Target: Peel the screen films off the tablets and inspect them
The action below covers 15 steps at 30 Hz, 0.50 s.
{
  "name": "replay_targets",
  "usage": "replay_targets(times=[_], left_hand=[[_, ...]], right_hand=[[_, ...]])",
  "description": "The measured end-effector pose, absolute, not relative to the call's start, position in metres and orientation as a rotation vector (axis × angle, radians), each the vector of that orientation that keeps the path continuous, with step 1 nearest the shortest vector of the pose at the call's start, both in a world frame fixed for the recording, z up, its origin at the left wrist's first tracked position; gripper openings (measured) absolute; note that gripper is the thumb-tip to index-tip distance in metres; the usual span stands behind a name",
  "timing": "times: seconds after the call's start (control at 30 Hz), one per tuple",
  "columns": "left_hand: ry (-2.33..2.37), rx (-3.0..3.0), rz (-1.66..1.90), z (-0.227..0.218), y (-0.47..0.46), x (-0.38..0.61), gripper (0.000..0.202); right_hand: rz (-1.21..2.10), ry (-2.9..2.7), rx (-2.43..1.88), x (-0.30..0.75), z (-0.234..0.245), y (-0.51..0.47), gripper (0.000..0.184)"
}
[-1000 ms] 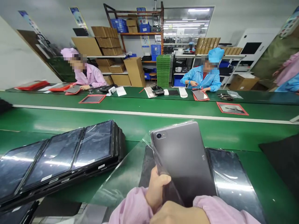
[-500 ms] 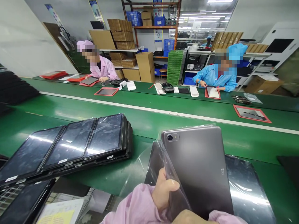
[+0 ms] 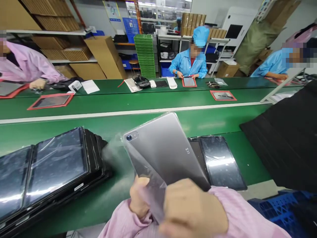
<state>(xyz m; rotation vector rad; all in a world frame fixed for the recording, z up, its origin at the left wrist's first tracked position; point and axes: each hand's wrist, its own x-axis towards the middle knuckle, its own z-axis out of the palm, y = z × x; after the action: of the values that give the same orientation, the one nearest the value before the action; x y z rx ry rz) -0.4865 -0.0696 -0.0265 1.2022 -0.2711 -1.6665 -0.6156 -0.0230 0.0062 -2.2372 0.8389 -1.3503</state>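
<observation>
A grey tablet (image 3: 168,152) is held tilted with its back and camera facing up. My left hand (image 3: 140,196) grips its lower left edge, thumb on top. A loose sheet of clear plastic film (image 3: 151,172) lies across the tablet's left part, creased along a diagonal. My right hand (image 3: 193,206) is curled over the tablet's lower end, where the film runs to its fingers; motion blurs it and the fingertips are hidden. Behind the tablet, another tablet (image 3: 223,162) lies screen up on the green bench.
Stacks of dark tablets (image 3: 56,165) stand at left. A black sheet or panel (image 3: 284,135) and a blue crate (image 3: 277,208) are at right. Across the green bench (image 3: 111,112), a co-worker in blue (image 3: 189,61) handles a tablet; others sit either side. Red-edged pouches (image 3: 51,100) lie there.
The view has swung right. My right hand has come up into fuller view over the tablet's lower end, and the tablet is tilted further. My left hand keeps its grip.
</observation>
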Motion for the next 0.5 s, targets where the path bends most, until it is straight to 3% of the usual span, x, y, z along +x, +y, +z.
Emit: replay_targets(times=[0.13, 0.2, 0.3, 0.4, 0.5], left_hand=[[-0.238, 1.282, -1.735, -0.017, -0.070, -0.484, 0.019], [-0.245, 1.303, -1.743, -0.018, -0.070, -0.484, 0.023], [-0.244, 1.316, -1.775, -0.022, -0.067, -0.485, 0.028], [-0.226, 1.339, -1.837, -0.022, -0.066, -0.484, 0.026], [-0.183, 1.410, -1.855, -0.013, -0.068, -0.473, 0.018]], right_hand=[[-1.623, 1.409, -1.547, -0.672, -0.001, -0.027, 0.017], [-1.645, 1.507, -1.303, -0.690, -0.016, -0.032, 0.028], [-1.288, 1.649, -1.262, -0.694, -0.035, -0.038, 0.045], [-0.916, 1.614, -1.281, -0.680, -0.045, -0.041, 0.038], [-0.962, 1.471, -1.203, -0.678, -0.047, -0.041, 0.038]])
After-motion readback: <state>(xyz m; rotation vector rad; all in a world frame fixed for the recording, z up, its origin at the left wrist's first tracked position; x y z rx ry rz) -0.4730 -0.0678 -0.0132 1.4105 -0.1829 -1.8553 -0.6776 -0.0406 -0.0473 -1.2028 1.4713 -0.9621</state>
